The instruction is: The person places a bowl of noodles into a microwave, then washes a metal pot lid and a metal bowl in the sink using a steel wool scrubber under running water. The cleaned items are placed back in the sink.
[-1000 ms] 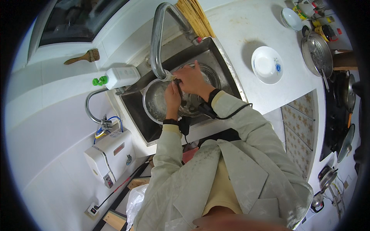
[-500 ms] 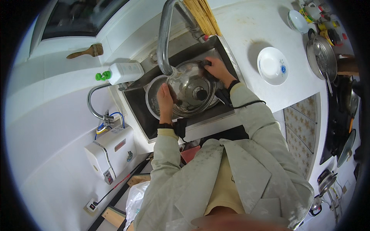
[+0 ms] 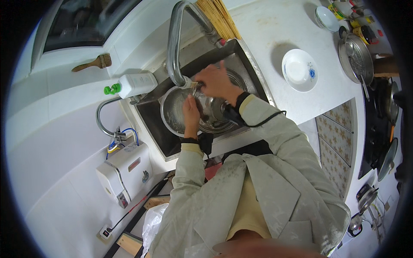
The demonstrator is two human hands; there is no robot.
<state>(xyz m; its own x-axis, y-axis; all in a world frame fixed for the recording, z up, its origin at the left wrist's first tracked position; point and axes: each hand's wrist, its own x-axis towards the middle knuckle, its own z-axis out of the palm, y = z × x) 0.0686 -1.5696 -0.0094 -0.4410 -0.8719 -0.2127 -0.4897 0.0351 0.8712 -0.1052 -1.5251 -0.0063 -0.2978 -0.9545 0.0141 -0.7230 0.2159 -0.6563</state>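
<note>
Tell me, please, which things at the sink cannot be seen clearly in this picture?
- Head view: what the right hand holds against the pot lid is blurred by motion and hidden by its fingers.
- Head view: the left hand covers the lid's near edge, so its grip is unclear.
- Head view: the metal basin bottom is hidden by the lid.
- Head view: water from the tap is too small to tell.

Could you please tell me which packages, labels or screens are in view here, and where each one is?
Detergent bottle: lies on its side on the ledge left of the sink; white, green pump cap.
Wall-mounted unit: below the sink's left side; white box, small dark panel on its front.
No signs visible.
</note>
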